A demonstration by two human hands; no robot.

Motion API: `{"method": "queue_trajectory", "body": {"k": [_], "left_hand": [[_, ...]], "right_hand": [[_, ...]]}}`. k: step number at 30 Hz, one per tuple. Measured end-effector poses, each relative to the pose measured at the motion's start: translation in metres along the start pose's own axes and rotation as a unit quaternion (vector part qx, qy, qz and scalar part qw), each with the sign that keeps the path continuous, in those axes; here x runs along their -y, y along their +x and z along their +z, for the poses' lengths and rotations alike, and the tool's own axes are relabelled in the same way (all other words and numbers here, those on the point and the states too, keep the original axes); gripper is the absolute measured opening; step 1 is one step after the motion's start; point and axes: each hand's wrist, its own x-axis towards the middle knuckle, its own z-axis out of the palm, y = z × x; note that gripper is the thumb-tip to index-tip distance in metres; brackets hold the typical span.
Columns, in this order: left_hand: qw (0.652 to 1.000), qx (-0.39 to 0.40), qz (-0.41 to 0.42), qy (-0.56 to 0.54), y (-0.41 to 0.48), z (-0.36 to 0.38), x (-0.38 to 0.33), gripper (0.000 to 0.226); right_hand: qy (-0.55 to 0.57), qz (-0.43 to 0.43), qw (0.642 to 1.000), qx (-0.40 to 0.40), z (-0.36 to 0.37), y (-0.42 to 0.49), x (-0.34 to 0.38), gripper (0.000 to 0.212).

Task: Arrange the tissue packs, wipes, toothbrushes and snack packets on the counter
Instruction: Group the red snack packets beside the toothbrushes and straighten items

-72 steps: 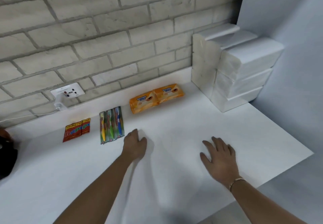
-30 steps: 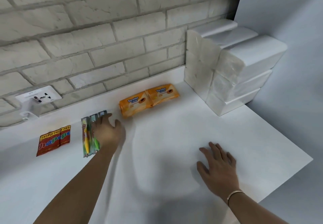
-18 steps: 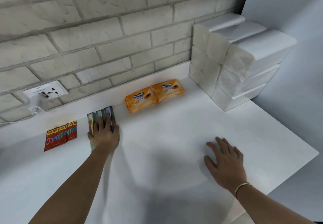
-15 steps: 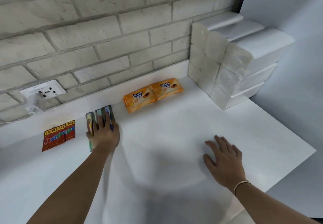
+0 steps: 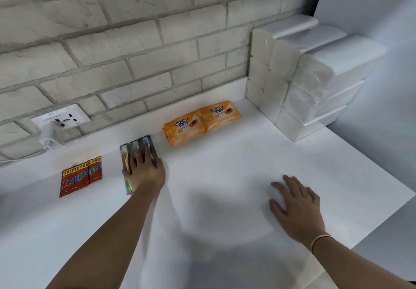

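Pressing the toothbrush packs (image 5: 137, 148), between snack packets (image 5: 81, 176) and wipes (image 5: 201, 122) on the counter (image 5: 225, 176), under a flat, straight-fingered left grip (image 5: 145, 173), with right grip (image 5: 297, 207) spread idle, risking skewing the slippery packs through uneven push.

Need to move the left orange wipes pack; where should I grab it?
Likely its free left end, coming from above and left: the left wipes pack lies flat, its right edge against the other pack, so that side offers no room.

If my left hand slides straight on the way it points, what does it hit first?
Most likely the white ledge below the brick wall, just past the toothbrush packs under your left hand; depth is hard to judge.
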Motion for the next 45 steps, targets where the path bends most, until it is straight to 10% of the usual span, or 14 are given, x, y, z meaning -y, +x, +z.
{"method": "queue_trajectory", "body": {"k": [13, 24, 45], "left_hand": [[0.988, 0.059, 0.102, 0.101, 0.011, 0.007, 0.047, 0.084], [0.99, 0.044, -0.131, 0.003, 0.016, -0.046, 0.149, 0.056], [0.986, 0.074, -0.151, 0.02, 0.04, -0.038, 0.161, 0.064]], "right_hand": [[0.003, 0.0, 1.0, 0.001, -0.004, -0.001, 0.0, 0.055], [-0.011, 0.057, 0.998, 0.025, -0.006, 0.004, 0.02, 0.057], [-0.026, -0.003, 1.0, 0.004, 0.026, 0.001, 0.094, 0.06]]}}
